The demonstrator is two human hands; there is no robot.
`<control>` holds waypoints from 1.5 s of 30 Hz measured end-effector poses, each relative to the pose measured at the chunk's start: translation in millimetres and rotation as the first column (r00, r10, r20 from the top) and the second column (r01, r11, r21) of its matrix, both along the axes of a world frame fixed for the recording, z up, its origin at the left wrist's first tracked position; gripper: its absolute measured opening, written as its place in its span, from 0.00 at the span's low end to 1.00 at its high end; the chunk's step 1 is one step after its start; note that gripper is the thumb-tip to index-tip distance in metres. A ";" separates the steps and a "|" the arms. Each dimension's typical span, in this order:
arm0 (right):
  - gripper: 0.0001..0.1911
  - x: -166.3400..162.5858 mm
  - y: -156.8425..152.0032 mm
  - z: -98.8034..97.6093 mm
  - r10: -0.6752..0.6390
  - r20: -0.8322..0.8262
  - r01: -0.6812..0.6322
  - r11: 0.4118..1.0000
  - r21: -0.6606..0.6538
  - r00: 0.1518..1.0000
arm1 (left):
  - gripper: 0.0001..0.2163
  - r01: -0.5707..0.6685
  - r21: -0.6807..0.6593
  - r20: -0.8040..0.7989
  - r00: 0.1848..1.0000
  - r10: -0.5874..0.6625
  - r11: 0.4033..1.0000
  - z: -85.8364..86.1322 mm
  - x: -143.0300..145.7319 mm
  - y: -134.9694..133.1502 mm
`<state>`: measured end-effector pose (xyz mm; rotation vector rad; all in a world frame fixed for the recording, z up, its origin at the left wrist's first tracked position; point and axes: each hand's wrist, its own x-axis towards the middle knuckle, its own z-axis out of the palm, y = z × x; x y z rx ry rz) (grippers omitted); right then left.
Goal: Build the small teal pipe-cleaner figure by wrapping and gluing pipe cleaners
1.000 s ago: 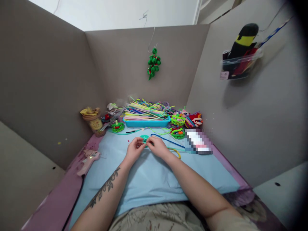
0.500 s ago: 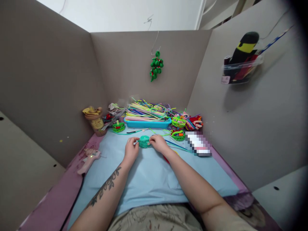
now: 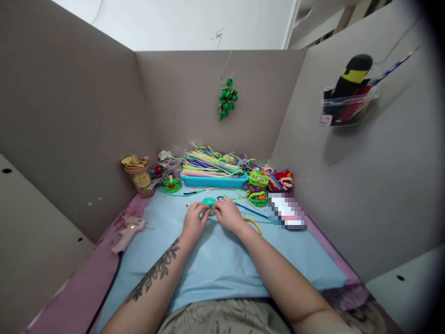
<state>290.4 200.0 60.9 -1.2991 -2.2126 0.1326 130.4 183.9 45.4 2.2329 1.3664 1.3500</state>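
2 hands [image 3: 195, 221] – both pinching teal piece [image 3: 209, 201] | over light-blue sheet [image 3: 225, 260] | turquoise tray [image 3: 215, 182] – beyond

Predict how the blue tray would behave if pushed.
The blue tray would probably slide rather than tip, since it looks low and wide. Its strands, heaped above the rim, might spill if jolted, and those jutting out could snag.

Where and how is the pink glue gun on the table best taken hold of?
I would grip the handle of the pink glue gun with the left hand, coming from your near side. The handle slants back towards you, away from the head. The black cord leaves near its lower end, so avoid pinching it. A small light glows, so the front may be hot.
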 end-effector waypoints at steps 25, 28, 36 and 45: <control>0.07 -0.9 -8.6 10.7 0.170 -0.459 -0.229 0.970 -0.077 0.872 | 0.17 0.566 -0.575 0.749 0.656 0.099 0.591 15.5 1.7 -1.6; 0.07 -0.6 -10.8 12.6 0.150 -0.510 -0.222 0.972 -0.083 0.847 | 0.17 0.626 -0.578 0.769 0.633 0.093 0.524 16.6 1.2 -2.2; 0.06 -3.0 -10.5 8.4 0.150 -0.600 -0.255 0.963 -0.093 0.786 | 0.16 0.698 -0.547 0.813 0.575 0.093 0.463 14.5 0.0 -2.4; 0.06 -3.5 -11.7 9.2 0.129 -0.609 -0.259 0.957 -0.131 0.783 | 0.14 0.685 -0.558 0.801 0.592 0.089 0.468 16.0 0.0 -3.9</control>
